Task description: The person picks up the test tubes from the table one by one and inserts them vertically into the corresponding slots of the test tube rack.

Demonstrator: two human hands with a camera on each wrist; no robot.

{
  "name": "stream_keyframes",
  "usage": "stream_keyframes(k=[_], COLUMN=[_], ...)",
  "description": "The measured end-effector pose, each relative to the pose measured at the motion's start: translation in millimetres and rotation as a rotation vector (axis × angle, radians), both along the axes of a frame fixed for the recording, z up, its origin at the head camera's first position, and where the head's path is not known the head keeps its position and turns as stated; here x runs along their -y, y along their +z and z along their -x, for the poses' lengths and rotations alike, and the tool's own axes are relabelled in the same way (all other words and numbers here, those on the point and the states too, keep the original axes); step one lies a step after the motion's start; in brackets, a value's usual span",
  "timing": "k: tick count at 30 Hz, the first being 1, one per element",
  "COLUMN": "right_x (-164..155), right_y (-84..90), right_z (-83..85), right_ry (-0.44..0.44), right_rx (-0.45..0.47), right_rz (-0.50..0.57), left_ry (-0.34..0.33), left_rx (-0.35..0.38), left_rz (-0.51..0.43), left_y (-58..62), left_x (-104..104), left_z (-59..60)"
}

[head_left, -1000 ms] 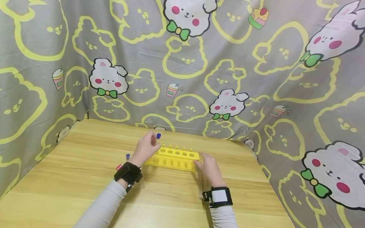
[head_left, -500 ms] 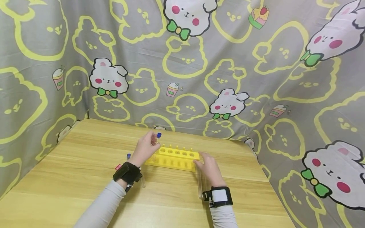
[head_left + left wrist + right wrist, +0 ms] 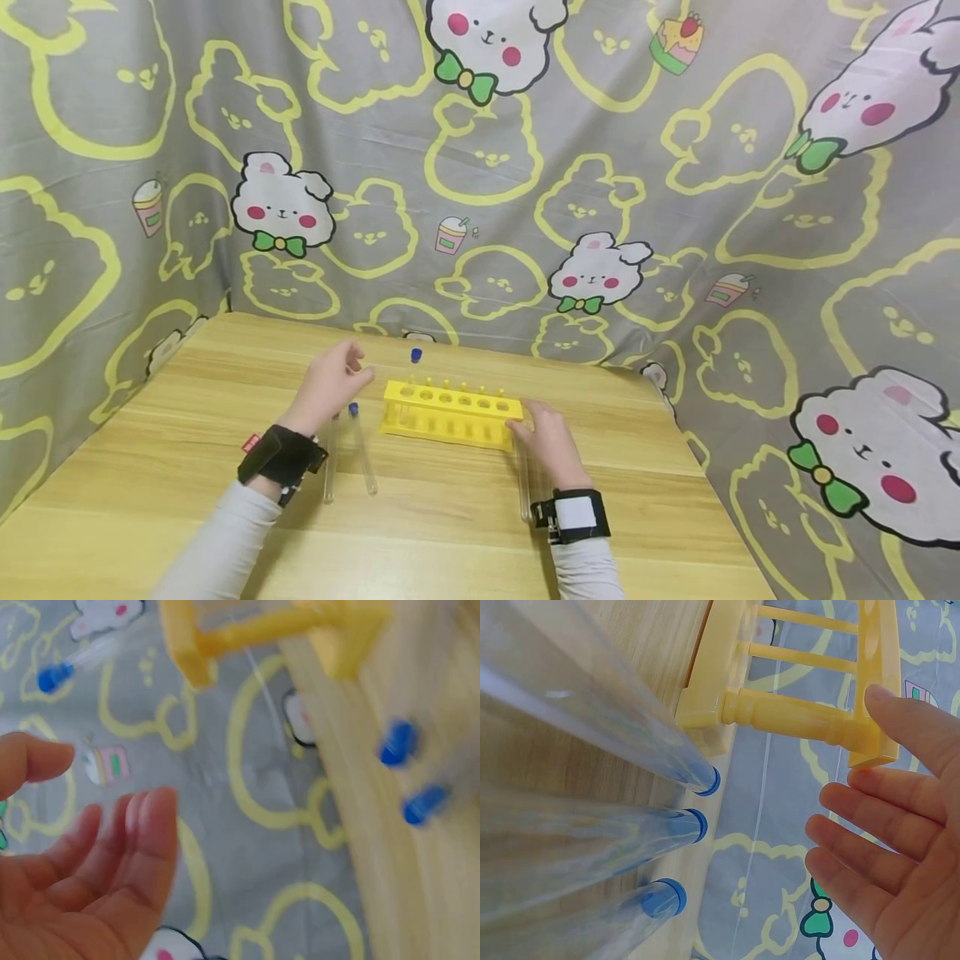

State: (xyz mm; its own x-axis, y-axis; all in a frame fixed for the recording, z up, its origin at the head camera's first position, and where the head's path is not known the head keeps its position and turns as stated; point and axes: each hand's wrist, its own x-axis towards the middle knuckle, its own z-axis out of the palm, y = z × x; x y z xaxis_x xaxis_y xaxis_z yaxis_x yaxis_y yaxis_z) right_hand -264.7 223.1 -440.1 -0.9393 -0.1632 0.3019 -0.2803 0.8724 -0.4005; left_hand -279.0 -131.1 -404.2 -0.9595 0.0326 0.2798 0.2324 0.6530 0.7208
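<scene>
A yellow test tube rack (image 3: 455, 401) stands on the table with a row of round holes. One test tube with a blue cap (image 3: 416, 356) stands in its leftmost hole. My left hand (image 3: 327, 387) is raised left of the rack, holding nothing; the left wrist view shows its thumb and fingers apart. Below that hand lie two blue-capped test tubes (image 3: 363, 452). My right hand (image 3: 551, 443) pinches the rack's right end, thumb on the top plate (image 3: 875, 697) and forefinger at its edge. Beside this hand lie three capped test tubes (image 3: 592, 832), partly hidden in the head view.
The wood-grain table (image 3: 420, 533) runs back to a grey curtain (image 3: 495, 225) printed with cartoon animals, which also closes in the left and right sides. Short yellow pegs (image 3: 463, 387) stick up along the rack's back edge.
My left hand has let go of the capped test tube in the rack and moved left. Two lying tubes now show more fully. My right hand stays on the rack.
</scene>
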Motion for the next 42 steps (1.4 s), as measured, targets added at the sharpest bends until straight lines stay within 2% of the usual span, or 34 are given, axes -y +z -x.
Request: stream_keyframes(k=[4, 8, 11, 14, 17, 31, 37, 42], right_x=[0.8, 0.5, 0.1, -0.1, 0.0, -1.0, -1.2, -0.5], right_y=[0.3, -0.9, -1.9, -2.1, -1.3, -1.8, -1.9, -1.3], right_z=[0.4, 1.2, 1.5, 1.8, 1.4, 1.9, 2.2, 1.8], right_ry=[0.006, 0.009, 0.008, 0.004, 0.003, 0.003, 0.007, 0.006], right_rx=[-0.008, -0.018, -0.02, -0.013, -0.005, 0.009, -0.005, 0.005], right_rz=[-0.007, -0.014, -0.014, -0.01, -0.003, 0.006, 0.0, -0.001], left_ry=[-0.018, -0.014, -0.009, 0.004, 0.014, 0.05, 0.057, 0.065], left_rx=[0.106, 0.22, 0.322, 0.401, 0.419, 0.419, 0.435, 0.438], left_rz=[0.073, 0.175, 0.211, 0.195, 0.181, 0.158, 0.139, 0.139], left_y=[-11.7, -24.1, -32.6, -39.3, -44.0, -61.7, -62.8, -59.1], left_x=[20.4, 30.6, 33.9, 34.6, 33.8, 29.0, 29.5, 30.7], left_z=[0.1, 0.0, -0.5, -2.0, -2.6, 4.1, 4.6, 3.4])
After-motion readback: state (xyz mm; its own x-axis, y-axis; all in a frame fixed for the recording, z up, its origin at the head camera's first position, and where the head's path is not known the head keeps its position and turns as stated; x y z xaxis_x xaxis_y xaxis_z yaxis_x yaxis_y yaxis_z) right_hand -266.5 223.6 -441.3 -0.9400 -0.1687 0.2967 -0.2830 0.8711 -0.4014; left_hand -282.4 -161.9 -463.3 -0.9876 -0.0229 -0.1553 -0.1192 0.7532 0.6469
